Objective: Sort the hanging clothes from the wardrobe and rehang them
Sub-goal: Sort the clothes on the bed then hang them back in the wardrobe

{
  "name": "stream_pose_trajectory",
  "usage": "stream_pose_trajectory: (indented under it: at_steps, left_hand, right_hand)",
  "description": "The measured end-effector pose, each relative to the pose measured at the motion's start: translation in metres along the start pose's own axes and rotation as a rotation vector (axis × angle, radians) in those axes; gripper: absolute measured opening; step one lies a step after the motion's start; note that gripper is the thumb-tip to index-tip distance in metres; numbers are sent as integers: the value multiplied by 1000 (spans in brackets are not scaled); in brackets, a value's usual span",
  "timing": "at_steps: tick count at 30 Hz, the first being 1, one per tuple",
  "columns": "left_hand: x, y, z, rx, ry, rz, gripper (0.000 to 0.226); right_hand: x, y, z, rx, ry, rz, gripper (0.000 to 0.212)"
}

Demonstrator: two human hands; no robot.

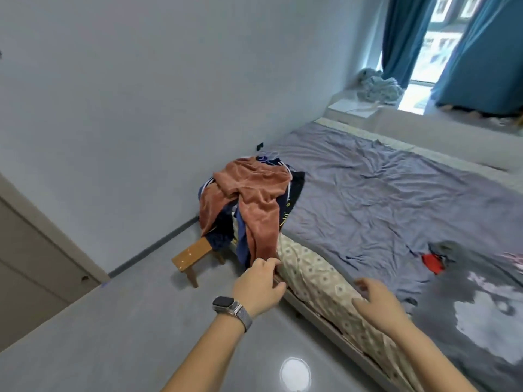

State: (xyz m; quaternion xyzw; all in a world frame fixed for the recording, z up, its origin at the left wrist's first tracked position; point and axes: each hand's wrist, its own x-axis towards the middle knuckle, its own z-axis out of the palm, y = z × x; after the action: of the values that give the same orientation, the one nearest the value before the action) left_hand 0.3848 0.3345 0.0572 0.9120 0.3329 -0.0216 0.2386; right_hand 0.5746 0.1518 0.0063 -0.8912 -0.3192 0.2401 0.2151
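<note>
The bed [382, 193] carried a wrinkled grey-blue sheet [396, 171] over a patterned mattress [311, 278]. A heap of clothes [254, 199], a rust-coloured garment on top, lay at its far left corner and hung over the edge. A grey garment [481, 306] with a red piece [431, 263] lay near right. A wooden stool [192, 253] stood on the grey floor [113, 335] beside the heap.

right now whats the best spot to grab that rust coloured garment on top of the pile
Probably the long hanging part of the rust-coloured garment, near its lower end, coming from the floor side. It drapes freely over the pile of dark clothes down past the bed edge, and the left hand is already right at its tip.
</note>
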Motion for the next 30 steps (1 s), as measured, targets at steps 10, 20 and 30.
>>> stream_pose_trajectory:
  at_steps: [10, 20, 30]
  left_hand:
    - [208, 121, 29, 117, -240, 345, 58]
    - [323, 233, 102, 187, -432, 617, 54]
    - [364, 341, 216, 176, -544, 562, 54]
  right_hand:
    - [61, 99, -83, 150, 184, 390, 37]
    - [86, 188, -109, 298, 298, 695, 53]
    - [113, 359, -145, 419, 200, 830, 47]
